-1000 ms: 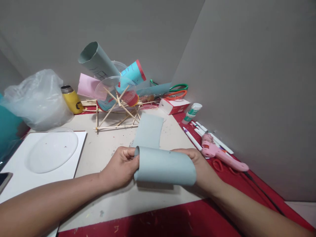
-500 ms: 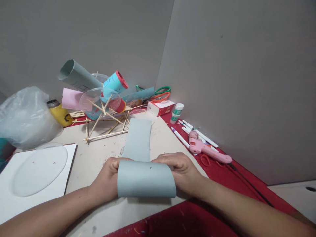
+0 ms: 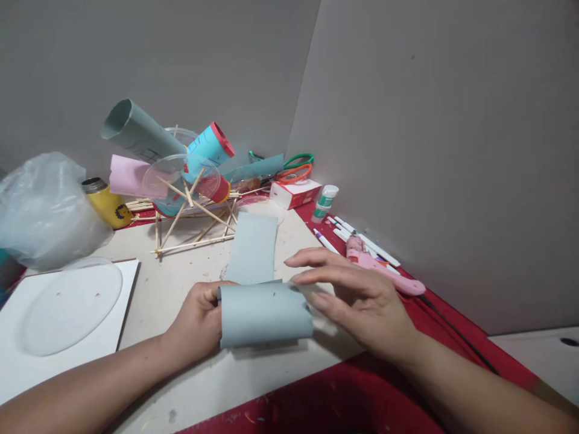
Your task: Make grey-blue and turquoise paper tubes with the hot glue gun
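A grey-blue paper strip [image 3: 262,310] lies on the pale board [image 3: 181,283], its near end curled up into a roll. My left hand [image 3: 196,322] pinches the left end of that roll, fingers closed on it. My right hand [image 3: 353,295] hovers just right of the roll with fingers stretched out flat, fingertips near the roll's top right edge, holding nothing. The flat part of the strip [image 3: 252,247] runs away from me toward the back.
A stick frame [image 3: 194,223] with paper tubes [image 3: 136,129] and a clear cup stands at the back. A pink glue gun [image 3: 384,271], white markers [image 3: 362,238], a glue bottle [image 3: 324,203], scissors [image 3: 294,169], a yellow bottle [image 3: 106,202], a plastic bag [image 3: 43,208] and a clear disc on white sheet [image 3: 67,307] surround me.
My right hand has let go of the roll's right end and opened, lifting a little. The roll has rolled tighter and sits slightly farther from me. The left hand keeps its grip.
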Demonstrator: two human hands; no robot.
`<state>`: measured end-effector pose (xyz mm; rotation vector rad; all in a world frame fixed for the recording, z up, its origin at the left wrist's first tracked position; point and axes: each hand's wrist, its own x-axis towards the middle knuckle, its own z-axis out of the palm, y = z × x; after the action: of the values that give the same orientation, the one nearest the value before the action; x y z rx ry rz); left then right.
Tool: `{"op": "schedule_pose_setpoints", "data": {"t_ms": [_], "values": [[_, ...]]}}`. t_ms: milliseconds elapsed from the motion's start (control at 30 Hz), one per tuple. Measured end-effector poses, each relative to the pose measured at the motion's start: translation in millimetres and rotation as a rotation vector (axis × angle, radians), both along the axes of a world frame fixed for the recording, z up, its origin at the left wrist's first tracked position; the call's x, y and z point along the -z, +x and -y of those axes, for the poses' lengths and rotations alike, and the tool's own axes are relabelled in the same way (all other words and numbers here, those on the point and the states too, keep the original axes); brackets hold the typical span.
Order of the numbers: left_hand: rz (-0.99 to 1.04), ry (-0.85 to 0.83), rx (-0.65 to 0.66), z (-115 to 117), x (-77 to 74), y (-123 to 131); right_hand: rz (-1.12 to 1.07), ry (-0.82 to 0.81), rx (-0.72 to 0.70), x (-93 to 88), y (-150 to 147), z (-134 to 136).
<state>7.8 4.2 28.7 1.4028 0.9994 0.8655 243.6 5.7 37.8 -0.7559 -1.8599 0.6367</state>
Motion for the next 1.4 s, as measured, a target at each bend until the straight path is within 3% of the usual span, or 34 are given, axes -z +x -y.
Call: {"op": "schedule_pose_setpoints", "data": {"t_ms": [200, 333, 500, 667, 867, 1033, 1200, 1400], "values": [[-0.078, 0.033, 0.029, 1, 1.3, -1, 0.171, 0.130, -0.123, -1.3, -4, 4], [0.011, -0.074, 0.021, -2, -0.1, 0, 0.078, 0.141, -0.082, -0.7, -3, 4], [0.204, -0.231, 0.044, -10, 7.5, -3, -0.171, 0.018, 0.134, 2.6, -3, 1], [0.298, -0.413, -0.013, -17, 14.5, -10, -0.156, -0.218, 0.206, 8.6, -8, -6], [0.231, -0.426, 0.063, -16, 16.5, -13, -0.086, -0.460, -0.033, 10.7, -16, -4], [0.187, -0.259, 0.109, -14, 16.2, -10, -0.072, -0.697, -0.199, 14.6, -21, 0], [0.040, -0.106, 0.178, -7, 8.1, -8, -0.178, -0.838, -0.236, 24.8, -24, 0], [0.107, -0.109, 0.099, 4, -3.9, 1, -0.187, -0.873, -0.269, 18.7, -23, 0]]}}
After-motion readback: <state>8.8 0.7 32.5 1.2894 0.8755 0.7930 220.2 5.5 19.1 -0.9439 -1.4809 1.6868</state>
